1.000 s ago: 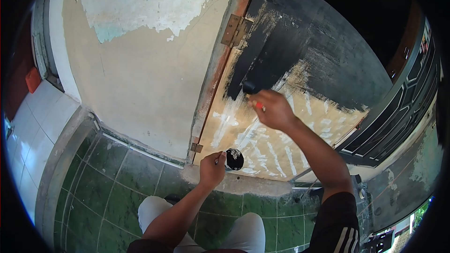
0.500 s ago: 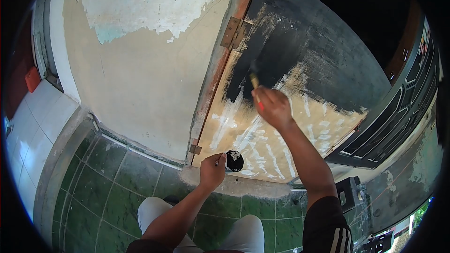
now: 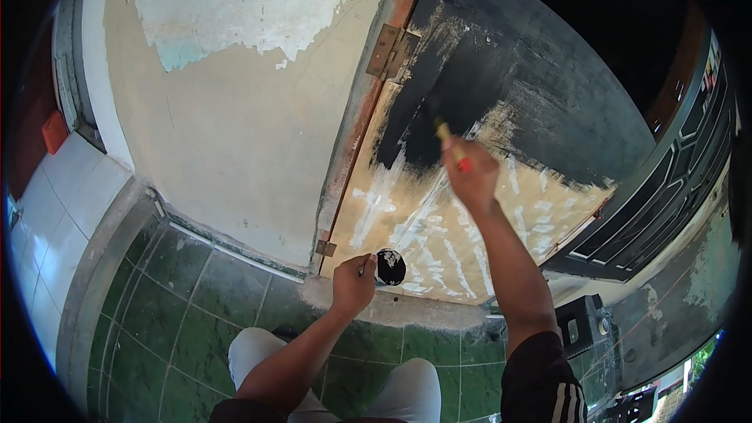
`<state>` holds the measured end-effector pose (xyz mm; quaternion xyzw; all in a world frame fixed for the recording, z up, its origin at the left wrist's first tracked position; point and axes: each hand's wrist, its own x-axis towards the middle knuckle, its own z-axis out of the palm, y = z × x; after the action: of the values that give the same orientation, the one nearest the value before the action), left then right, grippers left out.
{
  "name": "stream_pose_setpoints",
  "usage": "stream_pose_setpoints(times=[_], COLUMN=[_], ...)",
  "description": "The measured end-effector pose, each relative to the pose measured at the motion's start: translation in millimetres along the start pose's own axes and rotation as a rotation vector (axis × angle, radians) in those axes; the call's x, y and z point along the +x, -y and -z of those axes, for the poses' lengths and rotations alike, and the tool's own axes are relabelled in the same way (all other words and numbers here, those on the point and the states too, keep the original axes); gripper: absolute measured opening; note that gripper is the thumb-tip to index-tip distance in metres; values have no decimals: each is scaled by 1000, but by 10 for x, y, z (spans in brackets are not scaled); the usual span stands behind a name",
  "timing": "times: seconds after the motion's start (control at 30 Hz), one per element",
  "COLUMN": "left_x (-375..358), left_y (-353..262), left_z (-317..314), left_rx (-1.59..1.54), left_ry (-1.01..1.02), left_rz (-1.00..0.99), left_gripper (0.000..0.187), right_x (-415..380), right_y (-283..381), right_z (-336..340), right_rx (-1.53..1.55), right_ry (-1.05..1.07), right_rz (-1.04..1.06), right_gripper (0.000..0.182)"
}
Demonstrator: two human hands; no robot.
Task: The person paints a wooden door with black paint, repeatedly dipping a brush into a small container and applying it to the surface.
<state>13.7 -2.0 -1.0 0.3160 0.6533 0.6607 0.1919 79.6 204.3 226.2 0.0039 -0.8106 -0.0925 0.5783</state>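
My right hand is closed around a paintbrush, its tip against the black-painted part of a door. Below that dark area, the door's lower part is bare tan wood with white streaks. Near the door's bottom edge, my left hand is closed on a small container of black paint, gripping it at its left side. Pale flecks show on the paint's surface.
Left of the door stand a hinged wooden frame and a wall with peeling paint. Green floor tiles lie below. A black object is at the lower right, near a dark panelled door.
My right hand has moved a little to the right with the brush, across the black paint. My left hand and the container are nearly where they were.
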Motion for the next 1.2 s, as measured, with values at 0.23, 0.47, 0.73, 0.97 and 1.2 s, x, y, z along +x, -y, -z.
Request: stream_pose_setpoints(times=[0.23,0.47,0.73,0.97,1.2], left_x=[3,-6,9,24,27], left_y=[-22,-13,53,81,37], left_z=[13,47,89,104,131], left_rx=[-10,-12,-19,13,13], left_ry=[8,-17,-28,-18,-3], left_rz=[18,9,20,-5,37], left_gripper=[33,33,33,34,34], right_x=[340,-65,185,-254,-154], right_y=[-38,44,-207,-14,-231], right_z=[179,56,270,73,17], right_rx=[66,97,116,147,336], right_ry=[-43,-3,-141,199,-192], right_rz=[-178,-169,-363,-294,-308], right_gripper=[11,13,11,12,10])
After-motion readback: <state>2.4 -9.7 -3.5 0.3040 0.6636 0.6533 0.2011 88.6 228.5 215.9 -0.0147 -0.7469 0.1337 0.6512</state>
